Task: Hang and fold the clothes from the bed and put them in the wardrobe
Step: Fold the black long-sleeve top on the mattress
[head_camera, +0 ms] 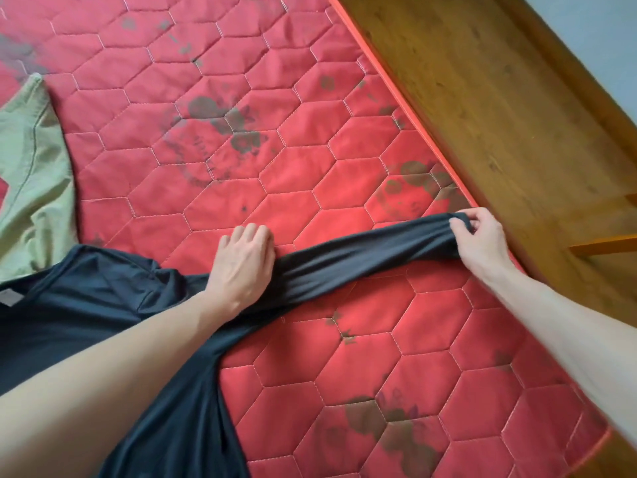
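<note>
Black shirt (103, 305) on mattress (344, 339), cut off bottom-left.
Left hand (241, 263) curled on sleeve base, fingertips hidden; right hand (482, 236) pinches sleeve end near right. Green garment (34, 167) cropped far left.

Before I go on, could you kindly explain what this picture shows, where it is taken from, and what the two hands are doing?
There is no machine here: a person wears a camera on the head, looking down at their own bare arms. The surface is a red quilted mattress in a wooden bed frame. A black shirt lies on it, with a green garment beside it at the far left. The left hand grips the shirt's long sleeve near the shoulder, while the right hand pinches the sleeve's end, stretching it out towards the frame.
</note>
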Action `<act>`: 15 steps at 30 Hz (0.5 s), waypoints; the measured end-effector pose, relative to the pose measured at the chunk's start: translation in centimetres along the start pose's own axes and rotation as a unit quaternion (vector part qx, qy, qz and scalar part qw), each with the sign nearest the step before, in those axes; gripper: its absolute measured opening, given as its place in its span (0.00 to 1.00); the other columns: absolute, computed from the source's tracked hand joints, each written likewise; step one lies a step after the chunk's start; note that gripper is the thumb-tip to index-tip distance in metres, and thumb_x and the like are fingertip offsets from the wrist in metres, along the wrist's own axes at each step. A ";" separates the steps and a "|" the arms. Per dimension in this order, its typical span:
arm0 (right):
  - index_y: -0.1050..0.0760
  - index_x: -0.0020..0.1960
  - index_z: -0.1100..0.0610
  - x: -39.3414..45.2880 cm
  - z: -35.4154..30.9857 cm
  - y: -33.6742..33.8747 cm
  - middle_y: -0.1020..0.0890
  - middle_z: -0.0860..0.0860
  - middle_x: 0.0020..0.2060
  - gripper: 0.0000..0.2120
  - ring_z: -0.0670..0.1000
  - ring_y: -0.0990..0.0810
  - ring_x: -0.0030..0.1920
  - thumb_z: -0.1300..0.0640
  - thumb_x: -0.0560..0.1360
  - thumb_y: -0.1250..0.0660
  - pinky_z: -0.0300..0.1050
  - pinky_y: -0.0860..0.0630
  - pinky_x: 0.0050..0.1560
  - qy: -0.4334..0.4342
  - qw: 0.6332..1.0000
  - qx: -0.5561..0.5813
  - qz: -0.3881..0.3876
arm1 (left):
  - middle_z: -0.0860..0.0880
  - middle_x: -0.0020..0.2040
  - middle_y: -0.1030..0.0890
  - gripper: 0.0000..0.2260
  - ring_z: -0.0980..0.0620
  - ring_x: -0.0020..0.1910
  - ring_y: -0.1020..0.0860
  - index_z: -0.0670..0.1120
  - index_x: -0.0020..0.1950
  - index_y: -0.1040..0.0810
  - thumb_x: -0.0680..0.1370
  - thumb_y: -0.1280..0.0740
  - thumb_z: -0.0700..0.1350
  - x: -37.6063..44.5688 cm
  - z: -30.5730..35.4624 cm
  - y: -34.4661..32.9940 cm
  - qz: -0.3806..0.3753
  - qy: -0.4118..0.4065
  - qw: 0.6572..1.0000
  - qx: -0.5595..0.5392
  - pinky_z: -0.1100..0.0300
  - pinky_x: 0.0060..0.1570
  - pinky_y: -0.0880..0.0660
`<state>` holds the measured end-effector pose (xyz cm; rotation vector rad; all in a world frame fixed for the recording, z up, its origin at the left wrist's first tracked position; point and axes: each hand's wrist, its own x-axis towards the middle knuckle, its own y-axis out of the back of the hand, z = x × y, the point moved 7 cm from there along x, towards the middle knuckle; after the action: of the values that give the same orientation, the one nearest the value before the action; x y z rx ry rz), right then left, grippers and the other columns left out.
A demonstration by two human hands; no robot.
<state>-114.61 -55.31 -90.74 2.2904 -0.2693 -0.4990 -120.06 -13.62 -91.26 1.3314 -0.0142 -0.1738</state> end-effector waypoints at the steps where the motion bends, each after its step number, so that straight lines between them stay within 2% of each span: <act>1: 0.24 0.60 0.58 -0.3 0.0 0.6 0.18 0.54 0.48 0.09 0.58 0.19 0.50 0.57 0.81 0.33 0.48 0.26 0.53 0.002 1.000 -0.009 0.019 | 0.45 0.50 0.24 0.11 0.38 0.50 0.26 0.46 0.52 0.26 0.81 0.46 0.48 -0.7 -1.1 0.4 0.013 0.007 1.000 0.025 0.44 0.48 0.31; 5: 0.27 0.62 0.61 -1.7 0.3 1.5 0.21 0.55 0.49 0.12 0.56 0.25 0.49 0.55 0.82 0.34 0.46 0.33 0.50 0.004 0.998 -0.066 0.018 | 0.42 0.50 0.25 0.10 0.38 0.49 0.28 0.43 0.55 0.25 0.80 0.43 0.45 -2.8 -4.8 2.4 0.062 0.006 0.996 0.071 0.43 0.47 0.32; 8: 0.27 0.62 0.60 -2.4 0.8 1.0 0.20 0.54 0.50 0.16 0.56 0.23 0.50 0.52 0.81 0.31 0.47 0.31 0.51 -0.042 0.998 -0.051 0.024 | 0.42 0.48 0.25 0.10 0.37 0.47 0.27 0.43 0.54 0.26 0.80 0.44 0.45 -4.1 -6.2 2.6 0.046 -0.007 0.996 0.080 0.42 0.45 0.30; 10: 0.25 0.63 0.59 -3.1 1.0 0.5 0.19 0.52 0.53 0.16 0.54 0.21 0.50 0.53 0.79 0.28 0.47 0.27 0.51 -0.122 0.991 0.036 0.051 | 0.43 0.46 0.25 0.09 0.37 0.45 0.25 0.43 0.52 0.27 0.80 0.44 0.46 -5.2 -6.7 2.7 0.033 0.005 0.998 0.053 0.42 0.44 0.28; 11: 0.23 0.61 0.59 -3.8 1.2 0.0 0.19 0.51 0.52 0.14 0.52 0.21 0.47 0.55 0.78 0.27 0.46 0.26 0.47 -0.186 0.973 0.121 0.061 | 0.43 0.45 0.25 0.09 0.37 0.45 0.24 0.43 0.51 0.28 0.79 0.44 0.47 -5.8 -6.8 3.0 0.033 0.015 0.998 0.044 0.43 0.44 0.28; 13: 0.21 0.51 0.56 -5.4 1.2 -1.7 0.19 0.51 0.47 0.06 0.48 0.22 0.38 0.60 0.77 0.25 0.44 0.26 0.35 -0.295 0.906 0.296 0.067 | 0.44 0.44 0.25 0.07 0.38 0.45 0.25 0.44 0.49 0.28 0.80 0.42 0.46 -7.0 -6.5 3.7 0.045 0.018 0.996 0.070 0.43 0.46 0.30; 14: 0.23 0.47 0.54 -6.2 0.8 -2.2 0.18 0.51 0.45 0.07 0.47 0.22 0.36 0.61 0.76 0.25 0.42 0.26 0.31 -0.314 0.884 0.337 0.079 | 0.45 0.43 0.25 0.06 0.39 0.45 0.25 0.45 0.48 0.28 0.80 0.41 0.46 -7.7 -6.1 4.0 0.049 0.013 0.996 0.080 0.44 0.46 0.31; 15: 0.23 0.47 0.54 -7.0 0.0 -2.6 0.17 0.52 0.45 0.08 0.46 0.22 0.35 0.61 0.76 0.25 0.40 0.26 0.30 -0.313 0.880 0.348 0.081 | 0.45 0.42 0.24 0.07 0.39 0.44 0.24 0.45 0.47 0.28 0.81 0.42 0.46 -8.3 -5.8 4.1 0.043 0.012 0.997 0.070 0.44 0.46 0.30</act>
<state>-120.81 -51.12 -90.72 2.6683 -1.1039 -1.2054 -127.13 -6.00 -87.95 1.4699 -0.0648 -0.0856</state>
